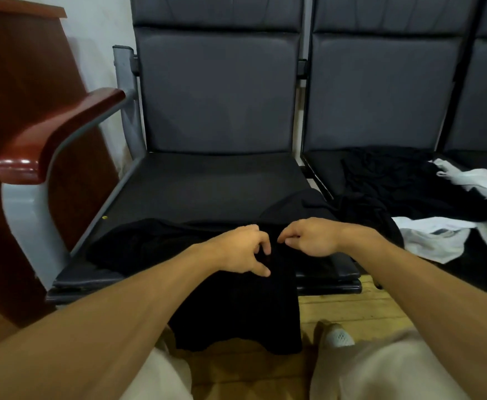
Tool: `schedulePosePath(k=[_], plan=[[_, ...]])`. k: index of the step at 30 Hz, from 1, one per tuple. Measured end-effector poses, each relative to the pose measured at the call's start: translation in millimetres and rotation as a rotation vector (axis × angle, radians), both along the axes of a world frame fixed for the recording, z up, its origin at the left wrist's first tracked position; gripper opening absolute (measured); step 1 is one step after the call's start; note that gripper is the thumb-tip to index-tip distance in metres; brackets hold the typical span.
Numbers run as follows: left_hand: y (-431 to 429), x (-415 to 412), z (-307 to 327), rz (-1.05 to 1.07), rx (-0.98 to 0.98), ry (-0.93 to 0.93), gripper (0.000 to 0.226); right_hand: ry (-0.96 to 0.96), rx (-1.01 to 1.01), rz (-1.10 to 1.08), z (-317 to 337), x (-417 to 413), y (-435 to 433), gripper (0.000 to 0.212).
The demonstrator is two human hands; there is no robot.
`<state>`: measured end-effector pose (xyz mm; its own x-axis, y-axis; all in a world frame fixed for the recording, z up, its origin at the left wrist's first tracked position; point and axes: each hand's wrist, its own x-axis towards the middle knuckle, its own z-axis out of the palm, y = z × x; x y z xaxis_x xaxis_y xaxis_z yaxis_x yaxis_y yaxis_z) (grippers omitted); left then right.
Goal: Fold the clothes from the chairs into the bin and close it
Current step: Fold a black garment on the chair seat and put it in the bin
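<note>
Meeting over a black garment [236,313] draped off the chair seat [207,183], left hand [240,251], right hand [308,238], fingers curled, any grip on the cloth unclear.

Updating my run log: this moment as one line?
left hand, right hand: curled over black fabric garment, grip unclear | garment: draped over grey padded chair seat | next seat: black-and-white clothes pile | bin: unseen

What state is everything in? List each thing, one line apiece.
black garment: unfolded, spread on the left seat, lower part hanging over the front edge.
left hand: fingers curled on the black garment; grip unclear.
right hand: fingers curled at the black garment; grip unclear.
clothes pile: black and white pieces, crumpled and unfolded, on the right seat.
bin: not in view.
</note>
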<state>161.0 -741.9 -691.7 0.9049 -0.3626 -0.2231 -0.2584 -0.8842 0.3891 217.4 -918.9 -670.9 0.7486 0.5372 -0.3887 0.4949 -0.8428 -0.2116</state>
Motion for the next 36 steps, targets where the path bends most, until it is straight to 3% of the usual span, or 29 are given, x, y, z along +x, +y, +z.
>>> schedulePosePath(k=[4, 15, 20, 25, 30, 36], plan=[[9.0, 5.5, -5.5, 0.011, -0.128, -0.017, 0.011, -0.032, 0.032, -0.009, -6.2, 9.5, 6.6, 0.037], [30.4, -16.7, 3.6, -0.191, -0.081, 0.035, 0.014, -0.146, -0.054, -0.166, -25.1, 41.4, 33.2, 0.051], [55.0, -26.7, 5.9, -0.090, -0.152, -0.004, 0.015, -0.166, 0.015, -0.171, -24.7, 43.8, 35.6, 0.050], [85.6, -33.0, 11.7, 0.090, -0.057, -0.089, 0.025, -0.270, 0.215, -0.007, -7.1, 25.5, 29.4, 0.013], [110.1, -46.9, 26.2, 0.240, 0.145, 0.198, 0.046, -0.076, 0.179, 0.116, 3.1, -7.8, 18.0, 0.012], [95.5, -51.0, 26.3, 0.137, 0.303, 0.348, 0.054, -0.133, 0.071, 0.146, 5.2, -29.6, 8.7, 0.024]])
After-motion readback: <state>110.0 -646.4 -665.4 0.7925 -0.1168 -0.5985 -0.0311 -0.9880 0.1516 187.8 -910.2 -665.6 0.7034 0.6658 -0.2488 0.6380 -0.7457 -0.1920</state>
